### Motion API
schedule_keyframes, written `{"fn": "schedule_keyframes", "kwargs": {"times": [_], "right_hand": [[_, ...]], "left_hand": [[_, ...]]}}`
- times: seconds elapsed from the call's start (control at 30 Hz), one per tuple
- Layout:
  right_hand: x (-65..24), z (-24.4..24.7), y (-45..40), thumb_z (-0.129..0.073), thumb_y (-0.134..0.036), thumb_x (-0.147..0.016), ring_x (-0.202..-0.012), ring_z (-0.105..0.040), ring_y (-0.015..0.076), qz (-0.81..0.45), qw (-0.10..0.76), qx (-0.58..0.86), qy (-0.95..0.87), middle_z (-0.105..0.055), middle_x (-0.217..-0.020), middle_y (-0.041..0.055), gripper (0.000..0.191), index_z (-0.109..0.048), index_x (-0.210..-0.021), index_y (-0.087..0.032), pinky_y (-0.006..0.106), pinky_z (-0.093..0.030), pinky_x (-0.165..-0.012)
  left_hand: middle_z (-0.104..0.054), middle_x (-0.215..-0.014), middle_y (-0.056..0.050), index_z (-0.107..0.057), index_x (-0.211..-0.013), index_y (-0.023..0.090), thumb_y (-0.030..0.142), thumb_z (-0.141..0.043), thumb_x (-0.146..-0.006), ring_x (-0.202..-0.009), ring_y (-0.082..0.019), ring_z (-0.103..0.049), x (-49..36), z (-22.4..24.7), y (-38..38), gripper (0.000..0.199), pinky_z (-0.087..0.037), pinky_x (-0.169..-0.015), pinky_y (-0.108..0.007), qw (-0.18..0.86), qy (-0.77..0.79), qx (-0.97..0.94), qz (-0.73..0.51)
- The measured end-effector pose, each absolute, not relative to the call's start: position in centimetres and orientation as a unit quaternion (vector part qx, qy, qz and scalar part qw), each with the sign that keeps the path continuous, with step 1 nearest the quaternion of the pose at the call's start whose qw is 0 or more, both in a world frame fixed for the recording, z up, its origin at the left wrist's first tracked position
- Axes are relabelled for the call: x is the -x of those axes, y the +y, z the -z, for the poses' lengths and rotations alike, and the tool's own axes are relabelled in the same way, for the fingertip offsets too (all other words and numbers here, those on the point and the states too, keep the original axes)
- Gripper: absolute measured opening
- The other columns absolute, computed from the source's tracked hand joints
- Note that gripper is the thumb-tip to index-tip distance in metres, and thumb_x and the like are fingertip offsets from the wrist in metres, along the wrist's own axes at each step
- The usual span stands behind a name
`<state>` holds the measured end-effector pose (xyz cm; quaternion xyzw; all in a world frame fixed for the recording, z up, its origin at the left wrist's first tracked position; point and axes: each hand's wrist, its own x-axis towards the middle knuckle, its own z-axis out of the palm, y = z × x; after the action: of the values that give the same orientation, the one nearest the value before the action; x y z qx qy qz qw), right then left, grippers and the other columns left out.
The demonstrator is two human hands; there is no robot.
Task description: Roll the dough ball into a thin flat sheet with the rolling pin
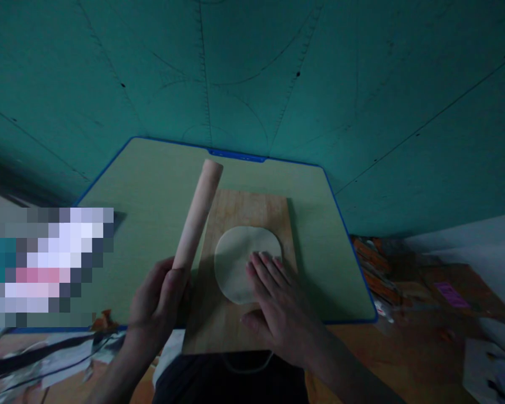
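My left hand [162, 294] is wrapped round the lower end of a wooden rolling pin [197, 216], which points up and away, raised beside the cutting board. A flat, roughly round sheet of dough [235, 258] lies on the wooden cutting board [252, 207]. Over the right part of the dough rests my right hand [280, 303], palm down with fingers stretched out and the thumb apart. Its fingertips lie on the dough, covering the lower right edge.
The board sits on a pale table [332, 280] with a blue rim. A green wall [252, 73] stands behind it. A blurred-out patch [37, 264] covers the table's left side. Cables [37, 353] lie at lower left, and a cardboard box [458, 292] is on the right.
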<state>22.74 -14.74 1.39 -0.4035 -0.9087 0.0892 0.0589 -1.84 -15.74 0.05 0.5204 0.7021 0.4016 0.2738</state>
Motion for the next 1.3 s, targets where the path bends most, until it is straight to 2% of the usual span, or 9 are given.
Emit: {"fn": "schedule_keyframes", "kwargs": {"times": [0.23,0.4,0.53,0.67,0.8,0.93,1.07,1.17,1.3], "right_hand": [[-23.8,-1.7,-18.3,-0.064,-0.045,-0.093,-0.147,-0.035,0.0348,-0.096,0.064,0.395,-0.912,-0.035,-0.160,0.0189,0.075,-0.040,-0.151,-0.004,0.054,-0.043,-0.116],[-25.7,-2.8,-19.1,-0.059,-0.032,-0.096,-0.143,-0.044,0.0293,-0.140,0.097,0.374,-0.912,-0.049,-0.153,0.0158,0.056,-0.050,-0.144,-0.006,0.047,-0.048,-0.113],[-28.1,-4.5,-17.8,-0.051,-0.025,-0.099,-0.130,-0.058,0.0220,-0.135,0.194,0.418,-0.877,-0.062,-0.140,0.0131,0.040,-0.055,-0.138,-0.016,0.039,-0.056,-0.103],[-28.5,-6.3,-14.1,-0.053,-0.026,-0.100,-0.128,-0.058,0.0233,-0.085,0.304,0.444,-0.838,-0.061,-0.138,0.0134,0.034,-0.060,-0.132,-0.020,0.043,-0.054,-0.103],[-26.3,-6.0,-9.0,-0.051,-0.033,-0.100,-0.125,-0.059,0.0257,-0.077,0.361,0.451,-0.813,-0.064,-0.131,0.0142,0.032,-0.065,-0.125,-0.019,0.046,-0.050,-0.107],[-23.4,-3.3,-5.1,-0.046,-0.036,-0.101,-0.132,-0.054,0.0286,-0.097,0.264,0.495,-0.822,-0.060,-0.138,0.0174,0.040,-0.064,-0.129,-0.013,0.046,-0.046,-0.111],[-22.4,-1.6,-4.9,-0.041,-0.037,-0.103,-0.144,-0.041,0.0340,-0.088,0.152,0.542,-0.822,-0.049,-0.152,0.0201,0.050,-0.056,-0.141,-0.009,0.053,-0.036,-0.118],[-23.3,-1.7,-6.7,-0.035,-0.034,-0.104,-0.149,-0.032,0.0338,-0.088,0.127,0.525,-0.837,-0.043,-0.156,0.0200,0.052,-0.053,-0.144,-0.007,0.056,-0.030,-0.121],[-25.3,-1.8,-10.8,-0.034,-0.032,-0.104,-0.152,-0.025,0.0308,-0.107,0.143,0.497,-0.849,-0.038,-0.160,0.0184,0.055,-0.042,-0.152,-0.007,0.056,-0.033,-0.121]], "left_hand": [[-0.060,-0.056,0.002,-0.062,-0.089,0.020,0.048,-0.045,-0.091,-0.047,-0.015,-0.054,1.5,-1.1,-15.4,0.032,-0.039,-0.041,-0.024,0.260,0.703,-0.532,-0.393],[-0.065,-0.064,0.000,-0.065,-0.095,0.018,0.051,-0.048,-0.092,-0.055,-0.016,-0.060,1.7,-0.9,-15.7,0.037,-0.045,-0.047,-0.025,0.242,0.694,-0.563,-0.378],[-0.071,-0.078,-0.004,-0.068,-0.105,0.018,0.051,-0.051,-0.095,-0.064,-0.017,-0.065,2.3,-1.0,-15.2,0.039,-0.048,-0.054,-0.026,0.149,0.631,-0.691,-0.322],[-0.071,-0.092,-0.009,-0.069,-0.110,0.019,0.038,-0.050,-0.100,-0.081,-0.021,-0.064,2.6,-2.2,-13.7,0.029,-0.051,-0.066,-0.031,0.043,0.486,-0.826,-0.282],[-0.069,-0.102,-0.009,-0.068,-0.114,0.022,0.027,-0.050,-0.100,-0.090,-0.023,-0.062,2.3,-3.2,-12.7,0.024,-0.051,-0.074,-0.036,0.031,0.419,-0.874,-0.244],[-0.070,-0.108,-0.011,-0.064,-0.116,0.019,0.034,-0.048,-0.101,-0.097,-0.024,-0.064,1.3,-3.0,-12.1,0.027,-0.053,-0.081,-0.039,0.066,0.424,-0.877,-0.216],[-0.062,-0.134,-0.021,-0.053,-0.136,0.012,0.054,-0.040,-0.101,-0.125,-0.035,-0.058,-0.1,-2.2,-11.7,0.057,-0.050,-0.099,-0.051,0.006,0.535,-0.826,-0.178],[-0.061,-0.139,-0.021,-0.052,-0.139,0.010,0.055,-0.032,-0.102,-0.132,-0.036,-0.055,-1.0,-1.8,-12.5,0.062,-0.048,-0.105,-0.051,-0.022,0.565,-0.812,-0.143],[-0.061,-0.141,-0.019,-0.052,-0.139,0.009,0.049,-0.034,-0.102,-0.133,-0.032,-0.056,-1.6,-2.0,-15.7,0.058,-0.048,-0.106,-0.045,-0.043,0.519,-0.842,-0.141]]}}
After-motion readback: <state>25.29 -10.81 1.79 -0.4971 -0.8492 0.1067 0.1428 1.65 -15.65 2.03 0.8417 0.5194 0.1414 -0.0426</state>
